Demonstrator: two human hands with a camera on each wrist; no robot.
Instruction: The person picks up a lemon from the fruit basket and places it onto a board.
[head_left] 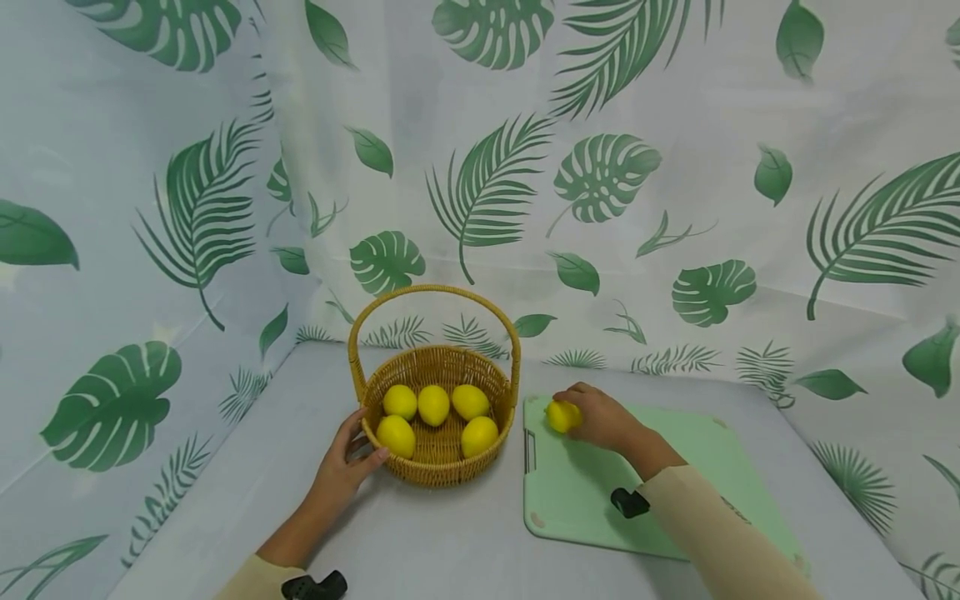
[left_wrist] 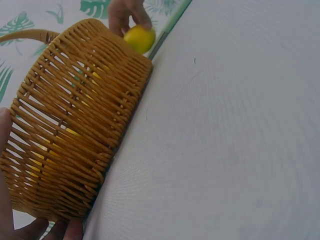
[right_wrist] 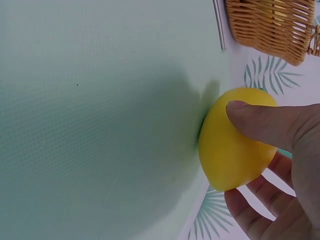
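A brown wicker basket [head_left: 442, 473] with a tall arched handle stands on the table, several yellow lemons [head_left: 433, 406] lying inside. My left hand [head_left: 347, 461] grips the basket's left side, thumb at the front rim and fingers along the outer wall. In the left wrist view the thumb and fingertips touch the weave of the basket [left_wrist: 75, 115]. To the right, my right hand [head_left: 603, 419] holds another lemon [head_left: 560, 416] over the far left corner of a light green cutting board [head_left: 600, 508]. Thumb and fingers pinch this lemon [right_wrist: 235, 145] in the right wrist view; whether it touches the board is unclear.
A white cloth covers the table [head_left: 435, 542]. White sheeting with green leaf prints [head_left: 495, 200] rises behind and at both sides. The cutting board lies just right of the basket, a narrow gap between them.
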